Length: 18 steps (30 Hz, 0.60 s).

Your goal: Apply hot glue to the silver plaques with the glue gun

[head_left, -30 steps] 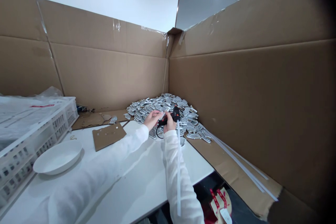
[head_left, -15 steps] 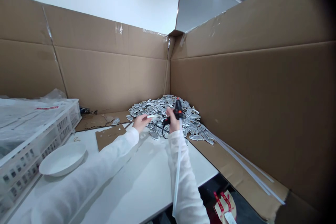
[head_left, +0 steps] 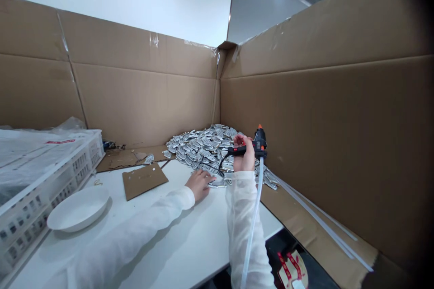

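My right hand is closed round the handle of a black glue gun with an orange tip, held up above the table's far right corner. A long translucent glue stick runs from the gun's back down along my sleeve. My left hand rests low on the white table, its fingers pressing a small silver piece at the near edge of the pile of silver pieces. The pile fills the corner of the cardboard walls.
A white bowl sits at the left of the table, beside a white slotted crate covered with plastic film. A brown cardboard scrap lies mid-table. More glue sticks lie on cardboard at the right. Cardboard walls enclose the space.
My right hand has lifted the glue gun up and to the right, away from my left hand. My left hand has dropped to the table at the pile's edge.
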Motion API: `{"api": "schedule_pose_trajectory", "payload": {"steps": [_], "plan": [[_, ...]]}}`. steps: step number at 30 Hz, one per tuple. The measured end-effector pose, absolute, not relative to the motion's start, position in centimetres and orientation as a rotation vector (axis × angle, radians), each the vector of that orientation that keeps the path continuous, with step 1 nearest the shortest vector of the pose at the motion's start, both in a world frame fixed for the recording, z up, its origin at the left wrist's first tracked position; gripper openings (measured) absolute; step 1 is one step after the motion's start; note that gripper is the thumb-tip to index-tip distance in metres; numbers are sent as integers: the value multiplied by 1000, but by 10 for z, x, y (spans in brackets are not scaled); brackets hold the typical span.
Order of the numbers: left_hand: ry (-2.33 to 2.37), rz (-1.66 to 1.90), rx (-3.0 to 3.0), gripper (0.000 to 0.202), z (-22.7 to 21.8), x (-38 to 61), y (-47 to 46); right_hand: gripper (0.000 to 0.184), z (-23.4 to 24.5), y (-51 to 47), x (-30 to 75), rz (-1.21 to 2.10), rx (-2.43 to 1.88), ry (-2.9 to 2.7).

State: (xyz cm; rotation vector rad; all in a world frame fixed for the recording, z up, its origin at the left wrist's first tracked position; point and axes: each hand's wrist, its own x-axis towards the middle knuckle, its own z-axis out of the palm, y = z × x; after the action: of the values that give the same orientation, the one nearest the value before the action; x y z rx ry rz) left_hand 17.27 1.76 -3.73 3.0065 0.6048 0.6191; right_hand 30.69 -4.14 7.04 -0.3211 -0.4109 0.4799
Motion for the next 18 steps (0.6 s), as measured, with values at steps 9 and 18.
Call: {"api": "schedule_pose_trajectory", "payload": {"steps": [9,18], "plan": [[612,445,3228,26,-43,202,6,23,99,-61,293,458,-315,-534],[657,552,3147,23,-42,224,25,23,92,-59,281,525,-376,-468]]}}
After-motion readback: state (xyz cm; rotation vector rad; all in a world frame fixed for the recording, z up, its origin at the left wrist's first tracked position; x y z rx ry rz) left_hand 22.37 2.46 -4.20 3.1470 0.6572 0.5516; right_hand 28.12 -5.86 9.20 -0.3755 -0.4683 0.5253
